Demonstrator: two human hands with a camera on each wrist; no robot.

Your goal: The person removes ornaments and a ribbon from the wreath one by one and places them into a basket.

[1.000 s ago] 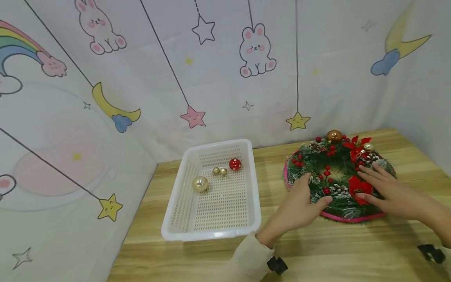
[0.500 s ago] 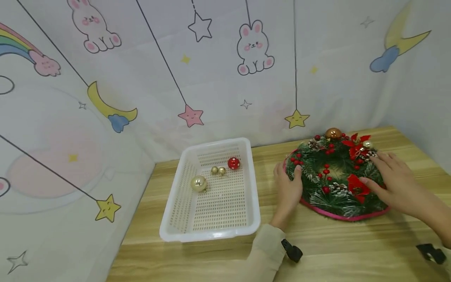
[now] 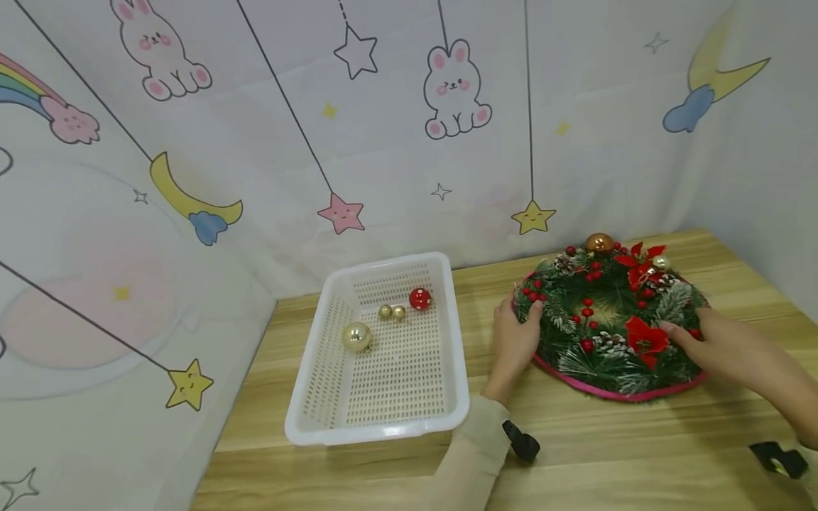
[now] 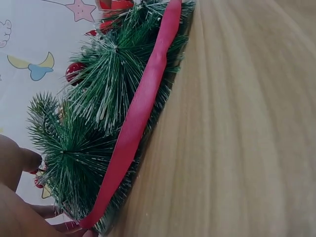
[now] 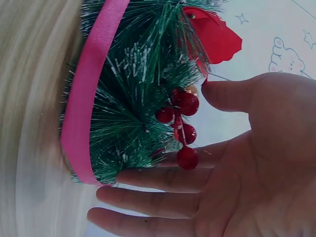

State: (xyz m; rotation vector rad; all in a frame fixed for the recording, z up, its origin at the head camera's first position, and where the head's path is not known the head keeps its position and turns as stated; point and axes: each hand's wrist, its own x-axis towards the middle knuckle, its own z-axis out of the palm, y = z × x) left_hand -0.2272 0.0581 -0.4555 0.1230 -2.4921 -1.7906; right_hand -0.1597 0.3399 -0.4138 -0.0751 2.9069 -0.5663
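Observation:
A green Christmas wreath (image 3: 575, 355) with red berries, pine cones and red flowers lies on the table, pink ribbon (image 4: 140, 103) running round its outer edge. At its left side my left hand (image 3: 516, 337) grips the rim, thumb above and fingers at the ribbon. My right hand (image 3: 735, 348) is at the wreath's right side. The right wrist view shows its fingers (image 5: 153, 202) straight along the outer edge and its thumb near a red flower (image 5: 212, 37). Beside that thumb hangs a sprig of red berries (image 5: 187, 133).
Left of the wreath stands a white plastic basket (image 3: 377, 431). Inside are a large gold bauble (image 3: 356, 336), two small gold balls (image 3: 391, 312) and a red bauble with white dots (image 3: 420, 299). A printed cloth backdrop (image 3: 396, 163) rises behind the wooden table (image 3: 575, 454).
My left hand has moved from the wreath's front left to its left rim and taken hold. My right hand has gone from over the right part down to the outer right edge.

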